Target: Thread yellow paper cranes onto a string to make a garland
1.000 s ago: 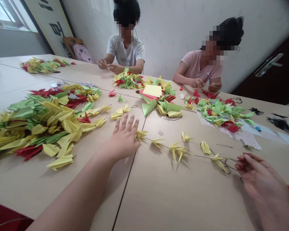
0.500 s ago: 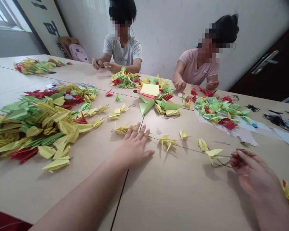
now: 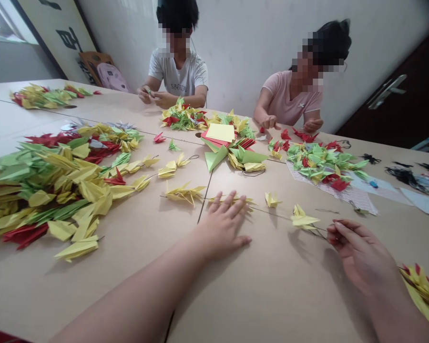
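Note:
A dark string runs across the table with folded yellow paper cranes threaded along it. My left hand lies palm down with its fingers spread, partly covering the yellow cranes in the middle. To its left, more yellow cranes sit on the string. My right hand is closed, pinching the string's right end between thumb and fingers, slightly above the table. Just left of those fingertips, a yellow crane hangs on the string. A loose yellow crane rests behind the string.
A big heap of yellow, green and red cranes covers the left side. Square coloured papers lie at centre. More cranes and black cords are at right. Two people sit across the table, hands busy.
My left hand has slid right along the string, uncovering the left cranes and covering the middle ones. My right hand, still pinching the string, has shifted slightly left. The view has shifted a little.

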Motion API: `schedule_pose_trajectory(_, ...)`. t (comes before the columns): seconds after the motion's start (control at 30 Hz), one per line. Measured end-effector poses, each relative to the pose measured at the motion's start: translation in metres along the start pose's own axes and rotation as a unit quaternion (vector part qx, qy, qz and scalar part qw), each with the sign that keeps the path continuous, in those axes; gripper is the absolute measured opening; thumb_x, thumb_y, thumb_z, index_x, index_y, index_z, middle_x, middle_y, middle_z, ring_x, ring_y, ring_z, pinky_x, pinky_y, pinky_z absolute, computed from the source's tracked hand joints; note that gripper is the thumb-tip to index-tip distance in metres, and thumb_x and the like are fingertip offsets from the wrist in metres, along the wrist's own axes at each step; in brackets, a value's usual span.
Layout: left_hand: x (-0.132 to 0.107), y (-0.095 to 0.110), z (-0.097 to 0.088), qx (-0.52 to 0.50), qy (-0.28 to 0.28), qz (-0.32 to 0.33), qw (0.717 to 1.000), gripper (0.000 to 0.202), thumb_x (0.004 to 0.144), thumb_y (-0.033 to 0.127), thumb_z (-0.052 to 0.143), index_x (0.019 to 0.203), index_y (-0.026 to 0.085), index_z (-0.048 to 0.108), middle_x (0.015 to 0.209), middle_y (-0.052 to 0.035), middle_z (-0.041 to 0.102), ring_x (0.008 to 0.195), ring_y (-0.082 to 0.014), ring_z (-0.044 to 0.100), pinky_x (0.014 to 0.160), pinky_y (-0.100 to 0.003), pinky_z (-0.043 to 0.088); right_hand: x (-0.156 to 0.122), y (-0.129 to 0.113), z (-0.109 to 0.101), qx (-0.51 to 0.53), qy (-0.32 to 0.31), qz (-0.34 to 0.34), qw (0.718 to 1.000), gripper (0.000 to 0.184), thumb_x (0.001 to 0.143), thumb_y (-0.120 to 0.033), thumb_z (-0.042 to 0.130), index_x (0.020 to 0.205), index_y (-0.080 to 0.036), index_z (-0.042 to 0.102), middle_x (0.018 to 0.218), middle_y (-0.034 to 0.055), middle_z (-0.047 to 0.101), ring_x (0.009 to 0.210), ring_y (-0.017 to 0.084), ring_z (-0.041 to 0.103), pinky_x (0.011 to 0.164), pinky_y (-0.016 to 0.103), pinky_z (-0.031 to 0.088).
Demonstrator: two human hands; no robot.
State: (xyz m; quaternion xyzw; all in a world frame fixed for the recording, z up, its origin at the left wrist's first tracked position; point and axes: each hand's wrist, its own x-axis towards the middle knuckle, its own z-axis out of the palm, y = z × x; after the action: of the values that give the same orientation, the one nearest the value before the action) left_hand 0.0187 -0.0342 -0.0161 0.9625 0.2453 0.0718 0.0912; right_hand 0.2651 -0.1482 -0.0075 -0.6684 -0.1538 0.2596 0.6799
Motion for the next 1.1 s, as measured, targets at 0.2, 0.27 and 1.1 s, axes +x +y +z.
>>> schedule_pose_trajectory(0.2,-0.01,-0.026,-0.009,0.04,-0.009,-0.054,0.998,0.069,0.083,0.057,0.025,0.138,0.016,0.021,0.146,-0.004,0.014,0.134,-0.0262,-0.003,0.107,-0.046,-0.005,0.001,0.002,-0.002,-0.003,-0.024,0.008,1.0,0.037,0.038,-0.031,0.079,0.068,-0.018,0.061,0.059,-0.0031,0.059,0.052,0.006,0.051,0.046,0.014,0.044)
schedule_pose_trajectory(0.27,-0.012,-0.026,-0.01,0.052,-0.014,-0.068,0.996,0.069,0.082,0.057,0.027,0.137,0.016,0.023,0.145,-0.0044,0.016,0.134,-0.0263,-0.003,0.107,-0.047,-0.005,0.0,0.003,-0.002,-0.005,-0.041,-0.003,0.999,0.036,0.04,-0.033,0.08,0.068,-0.019,0.062,0.059,-0.0028,0.06,0.052,0.007,0.052,0.047,0.015,0.045)
schedule_pose_trajectory(1.1,-0.006,-0.01,0.001,0.058,0.088,-0.199,0.974,0.058,0.082,0.05,0.035,0.128,0.014,0.043,0.138,-0.0149,0.033,0.133,-0.0313,0.005,0.102,-0.055,-0.012,-0.027,0.021,0.043,-0.054,-0.171,-0.021,0.984,0.026,0.057,-0.035,0.073,0.072,-0.018,0.06,0.06,-0.0002,0.064,0.049,0.009,0.052,0.049,0.022,0.043)
